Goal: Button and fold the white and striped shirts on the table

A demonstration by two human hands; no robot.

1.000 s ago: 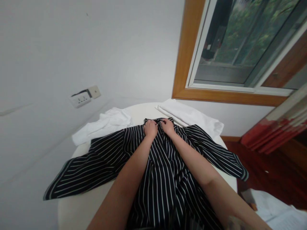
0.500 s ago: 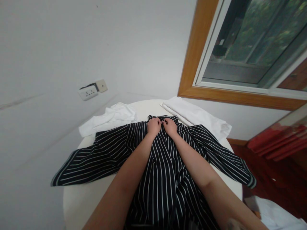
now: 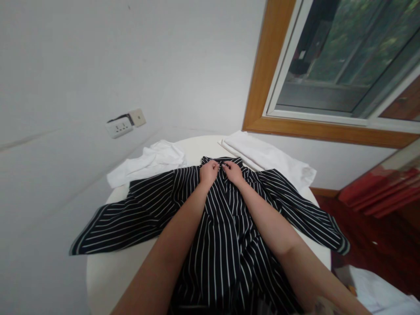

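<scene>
A black shirt with white stripes [image 3: 226, 245] lies spread over a round white table [image 3: 108, 275], its sleeves stretched out to both sides. My left hand [image 3: 209, 171] and my right hand [image 3: 233, 171] rest side by side at the shirt's collar at the far end. Both hands have their fingers curled and pinch the collar fabric at the front opening. My bare forearms lie along the shirt's body.
A crumpled white cloth [image 3: 147, 164] lies at the table's far left and a folded white cloth [image 3: 269, 159] at the far right. A wall socket [image 3: 120, 127] is on the left wall. A wood-framed window [image 3: 262, 74] and red curtain [image 3: 377, 188] stand to the right.
The view shifted slightly to the right a second ago and then held. My hands stay at the collar, their fingers shifting only a little.
</scene>
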